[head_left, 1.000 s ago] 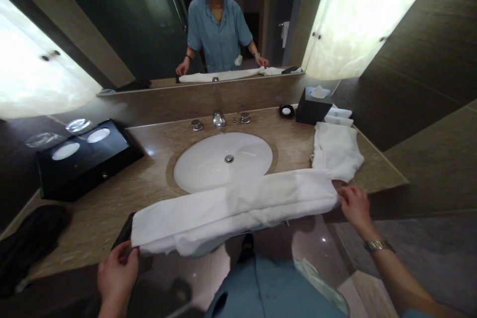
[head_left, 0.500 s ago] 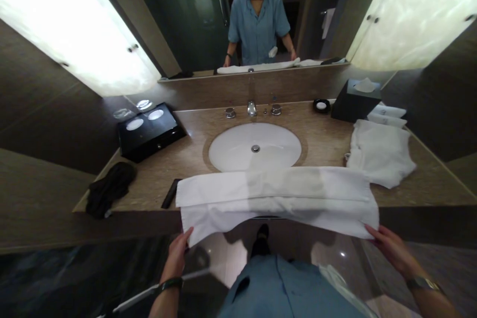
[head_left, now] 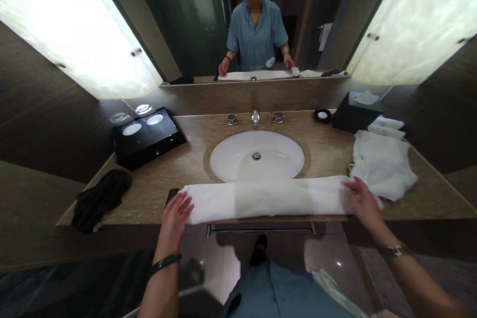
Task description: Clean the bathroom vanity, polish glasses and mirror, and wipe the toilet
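A white towel (head_left: 268, 198), folded into a long narrow strip, lies along the counter's front edge and partly over the near rim of the sink (head_left: 257, 156). At its left end, my left hand (head_left: 178, 211) rests with fingers apart, touching the towel's edge. My right hand (head_left: 360, 198) is at the other end, fingers spread over the cloth, gripping nothing that shows. The end of a dark object (head_left: 172, 195) sticks out beside the towel's left end.
On the left of the counter (head_left: 149, 198) are a black box (head_left: 147, 136) and a dark cloth (head_left: 100, 199). A crumpled white cloth (head_left: 382, 164), a tissue box (head_left: 356, 112) and a small black dish (head_left: 322, 115) are at the right. A metal bar (head_left: 261, 231) runs below the edge.
The towel's near flap, which hung over the front edge, is now folded up onto the counter. Both hands have moved up and let go of its corners.
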### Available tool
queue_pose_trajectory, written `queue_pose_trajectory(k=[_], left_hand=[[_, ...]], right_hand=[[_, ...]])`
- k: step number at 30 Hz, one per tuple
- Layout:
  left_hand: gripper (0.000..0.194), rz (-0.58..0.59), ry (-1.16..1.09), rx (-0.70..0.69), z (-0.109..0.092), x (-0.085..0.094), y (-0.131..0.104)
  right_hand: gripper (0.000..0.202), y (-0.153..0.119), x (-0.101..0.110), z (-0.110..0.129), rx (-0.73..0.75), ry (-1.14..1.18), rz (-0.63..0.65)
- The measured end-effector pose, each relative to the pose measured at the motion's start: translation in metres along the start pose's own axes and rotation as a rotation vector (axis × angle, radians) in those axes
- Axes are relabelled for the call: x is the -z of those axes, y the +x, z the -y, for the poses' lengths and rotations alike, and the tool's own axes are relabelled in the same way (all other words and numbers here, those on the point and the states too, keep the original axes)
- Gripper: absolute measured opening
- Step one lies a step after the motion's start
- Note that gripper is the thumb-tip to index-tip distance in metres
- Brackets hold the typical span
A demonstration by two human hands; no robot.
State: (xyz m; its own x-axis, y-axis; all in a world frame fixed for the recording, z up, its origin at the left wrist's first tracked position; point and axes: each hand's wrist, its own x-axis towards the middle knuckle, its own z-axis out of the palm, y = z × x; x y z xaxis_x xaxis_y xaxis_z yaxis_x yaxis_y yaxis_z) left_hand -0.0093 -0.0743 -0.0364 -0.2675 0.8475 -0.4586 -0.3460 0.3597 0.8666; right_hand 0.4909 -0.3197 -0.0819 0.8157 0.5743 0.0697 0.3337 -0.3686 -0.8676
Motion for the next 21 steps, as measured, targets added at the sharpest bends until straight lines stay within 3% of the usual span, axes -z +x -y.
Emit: queue_pose_trajectory(k=[2, 5, 8, 10, 12, 15, 18, 19, 21], left_hand=[[0.014, 0.000, 0.029, -0.055, -0.001, 0.014, -0.003], [0.014, -0.061, 0.076, -0.104, -0.005, 0.034, -0.011], [0.023, -0.072, 0.128, -0.123, -0.003, 0.049, -0.025], [0.032, -0.066, 0.144, -0.118, 0.004, 0.060, -0.039], [0.041, -0.070, 0.152, -0.106, 0.016, 0.075, -0.054], [0.052, -0.108, 0.146, -0.060, 0.041, 0.097, -0.080], [0.061, -0.094, 0.155, 0.011, 0.071, 0.107, -0.110], [0.064, -0.068, 0.164, 0.038, 0.080, 0.106, -0.123], [0.065, 0.014, 0.188, 0.085, 0.098, 0.100, -0.153]], right_hand=[[0.050, -0.010, -0.036, 0.024, 0.261, -0.201, 0.213], [0.042, -0.011, -0.109, 0.079, 0.513, -0.459, 0.656], [0.038, 0.004, -0.165, 0.122, 0.573, -0.687, 0.968], [0.023, 0.009, -0.174, 0.137, 0.582, -0.724, 1.044], [0.016, 0.003, -0.158, 0.146, 0.622, -0.746, 1.061], [0.025, -0.032, -0.096, 0.159, 0.585, -0.449, 1.242], [0.045, -0.087, -0.015, 0.171, 0.169, 0.092, 1.556], [0.051, -0.105, 0.009, 0.171, 0.001, 0.213, 1.583], [0.057, -0.137, 0.048, 0.161, -0.244, 0.361, 1.462]])
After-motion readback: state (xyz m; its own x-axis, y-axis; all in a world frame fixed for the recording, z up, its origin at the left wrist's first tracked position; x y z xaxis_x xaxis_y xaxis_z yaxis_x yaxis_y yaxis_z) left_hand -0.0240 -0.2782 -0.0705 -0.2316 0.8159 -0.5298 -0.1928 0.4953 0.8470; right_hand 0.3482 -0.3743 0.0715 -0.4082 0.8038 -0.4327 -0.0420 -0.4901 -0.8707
